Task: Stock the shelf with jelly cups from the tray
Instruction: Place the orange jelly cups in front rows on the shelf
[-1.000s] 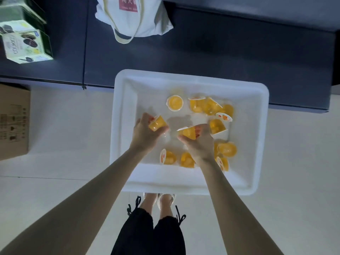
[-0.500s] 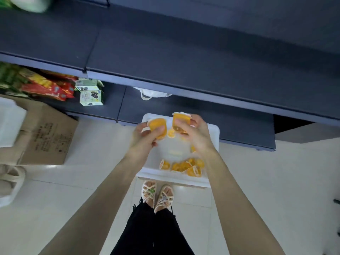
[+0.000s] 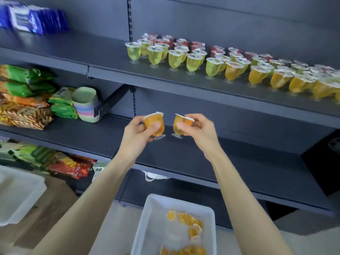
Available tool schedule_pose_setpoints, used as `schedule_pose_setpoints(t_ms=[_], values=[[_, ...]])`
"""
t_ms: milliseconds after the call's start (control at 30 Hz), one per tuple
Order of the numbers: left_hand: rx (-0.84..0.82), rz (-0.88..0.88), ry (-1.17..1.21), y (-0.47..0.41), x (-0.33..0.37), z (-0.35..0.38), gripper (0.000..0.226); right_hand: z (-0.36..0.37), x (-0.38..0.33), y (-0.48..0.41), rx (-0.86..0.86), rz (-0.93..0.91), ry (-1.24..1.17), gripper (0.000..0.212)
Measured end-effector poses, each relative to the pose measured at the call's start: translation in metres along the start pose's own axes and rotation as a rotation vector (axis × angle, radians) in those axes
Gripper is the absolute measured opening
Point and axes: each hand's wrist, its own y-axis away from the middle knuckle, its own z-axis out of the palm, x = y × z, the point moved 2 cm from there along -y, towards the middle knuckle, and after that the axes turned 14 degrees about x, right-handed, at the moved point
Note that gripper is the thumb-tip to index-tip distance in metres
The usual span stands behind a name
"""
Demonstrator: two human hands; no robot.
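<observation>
Tray [image 3: 147,218] w/ loose orange cups now low at bottom centre, was right under the hands. Left hand [image 3: 136,134] clamped on orange jelly cup [image 3: 155,124], right hand [image 3: 199,130] on another [image 3: 179,126], both raised to mid-frame. Stocked shelf [image 3: 110,57] now in view, upper right.

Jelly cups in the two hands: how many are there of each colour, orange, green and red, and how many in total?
Orange: 2, the left cup in the left hand and the right cup in the right hand
Green: 0
Red: 0
Total: 2
</observation>
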Motion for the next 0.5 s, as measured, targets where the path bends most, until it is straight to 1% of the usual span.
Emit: schedule_pose_setpoints(t_ms=[167, 333, 433, 500], values=[[-0.001, 0.167, -0.005, -0.057, 0.048, -0.002, 0.022, 0.029, -0.051, -0.043, 0.049, -0.171, 0.004, 0.031], [-0.001, 0.375, -0.053, -0.12, 0.084, -0.011, 0.034, 0.071, -0.089, -0.084, 0.118, -0.334, 0.109, 0.033], [-0.038, 0.444, -0.058, -0.158, 0.096, -0.016, 0.036, 0.099, -0.104, -0.106, 0.165, -0.43, 0.196, 0.035], [-0.041, 0.51, -0.146, -0.183, 0.099, -0.019, 0.039, 0.116, -0.108, -0.117, 0.182, -0.47, 0.271, 0.038]])
